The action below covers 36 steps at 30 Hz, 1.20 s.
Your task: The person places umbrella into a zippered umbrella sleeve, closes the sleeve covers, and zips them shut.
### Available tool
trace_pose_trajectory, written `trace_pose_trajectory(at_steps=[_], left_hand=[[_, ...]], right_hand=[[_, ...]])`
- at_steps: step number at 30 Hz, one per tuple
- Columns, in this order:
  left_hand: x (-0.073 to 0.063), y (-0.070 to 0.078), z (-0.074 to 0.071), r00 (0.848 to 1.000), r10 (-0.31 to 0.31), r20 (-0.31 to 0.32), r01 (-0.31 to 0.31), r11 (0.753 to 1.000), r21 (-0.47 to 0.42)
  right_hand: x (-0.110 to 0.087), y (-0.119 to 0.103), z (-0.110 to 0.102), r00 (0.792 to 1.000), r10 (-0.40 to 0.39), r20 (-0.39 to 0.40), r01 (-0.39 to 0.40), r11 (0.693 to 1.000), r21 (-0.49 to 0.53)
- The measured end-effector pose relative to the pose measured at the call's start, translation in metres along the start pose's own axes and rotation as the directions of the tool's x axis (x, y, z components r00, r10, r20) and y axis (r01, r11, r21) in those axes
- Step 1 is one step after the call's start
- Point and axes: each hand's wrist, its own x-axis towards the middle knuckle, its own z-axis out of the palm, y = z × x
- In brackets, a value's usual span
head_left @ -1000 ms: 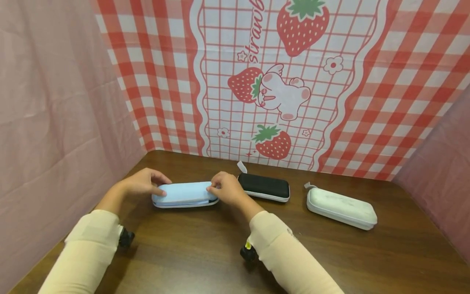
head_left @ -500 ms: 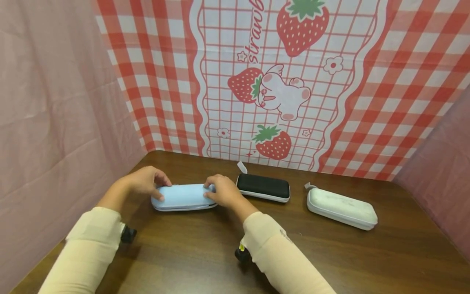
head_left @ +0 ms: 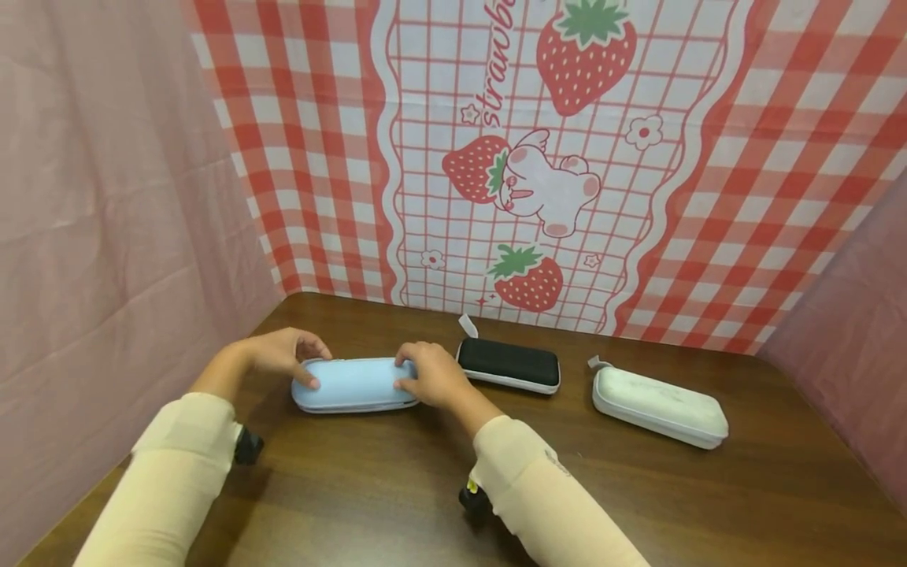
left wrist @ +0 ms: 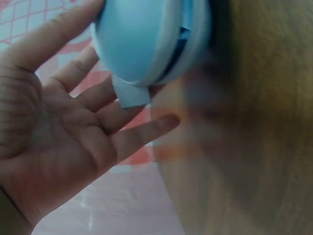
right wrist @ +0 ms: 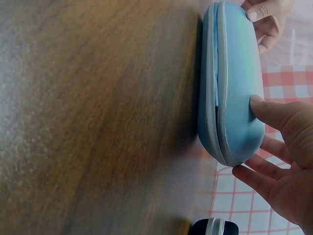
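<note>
A light blue eyeglass case with a pale rim lies on the table, left of centre. Its lid rests down over the base, and a narrow dark gap shows along the seam in both wrist views. My left hand holds the case's left end, thumb on the lid and fingers behind. A pale fabric tab hangs from that end, in front of my fingers in the left wrist view. At the other end my right hand grips the case, thumb on top and fingers around the back and end.
Right of the blue case lies a black case with a white rim and a pale tab. Farther right is a whitish marbled case. A strawberry-print cloth hangs along the table's back edge, and a pink curtain along the left.
The blue case's lid has come down, narrowing the gap at its front. The case has shifted slightly toward me, and my right hand has moved from pinching the lid's corner to gripping the end.
</note>
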Motion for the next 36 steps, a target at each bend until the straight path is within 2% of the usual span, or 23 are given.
trace_pose_trajectory(at_steps=[3,7,17,21,25,30,36], left_hand=[[0.0,-0.006,0.003,0.999,-0.048,0.024,0.05,0.995,-0.092],[-0.001,-0.009,0.005,0.996,-0.074,0.04,0.08,0.98,-0.182],[-0.002,-0.006,0.006,0.994,-0.067,0.088,0.088,0.96,-0.266],[-0.003,-0.006,0.008,0.996,-0.037,0.084,0.056,0.969,-0.242],[-0.004,-0.005,0.01,0.999,0.033,0.031,-0.027,0.985,-0.171],[-0.002,-0.001,0.011,0.987,0.161,-0.026,-0.163,0.983,-0.079],[-0.001,0.01,0.008,0.976,0.21,-0.058,-0.213,0.976,-0.037]], right_hand=[[-0.002,-0.001,0.0,1.0,-0.007,0.003,0.007,1.0,-0.019],[-0.004,-0.002,-0.001,1.0,-0.014,0.005,0.015,0.999,-0.043],[-0.007,-0.005,-0.004,0.998,-0.059,0.023,0.061,0.991,-0.118],[-0.008,-0.006,-0.005,0.997,-0.077,0.024,0.08,0.987,-0.138],[-0.007,-0.006,-0.007,0.996,-0.088,0.015,0.089,0.99,-0.112],[0.001,-0.009,-0.011,0.996,-0.086,-0.008,0.085,0.996,-0.018],[0.014,-0.017,-0.013,0.999,-0.033,0.037,0.026,0.987,0.156]])
